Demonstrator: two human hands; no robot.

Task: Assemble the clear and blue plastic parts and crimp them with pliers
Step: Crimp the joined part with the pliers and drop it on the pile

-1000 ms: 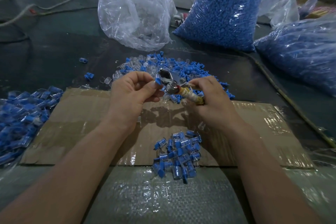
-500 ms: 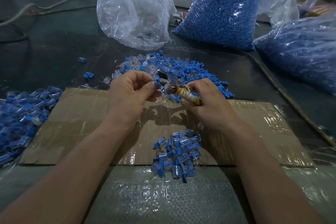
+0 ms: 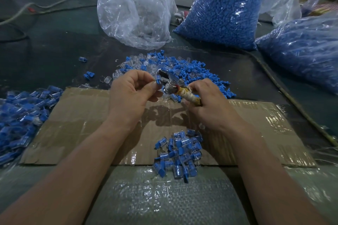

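Pinching a small blue-and-clear plastic piece (image 3: 158, 79) between thumb and fingertips of the left hand (image 3: 131, 93), right at the jaws of the silver metal pliers (image 3: 169, 80). Gripping the tape-wrapped handles in the right hand (image 3: 210, 109), above the far edge of the taped brown cardboard sheet (image 3: 82, 124). Finished, seemingly: a small heap of joined blue-and-clear pieces (image 3: 178, 153) at its near edge. Plenty left in the loose pile of blue and clear parts (image 3: 184, 67) beyond.

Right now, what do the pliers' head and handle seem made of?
Pliers head: shiny silver metal, probably plated steel, judging by mirror-like glints. Handle: wound with yellowish-white wrapping, maybe tape or cord; its core is hidden in the right hand.
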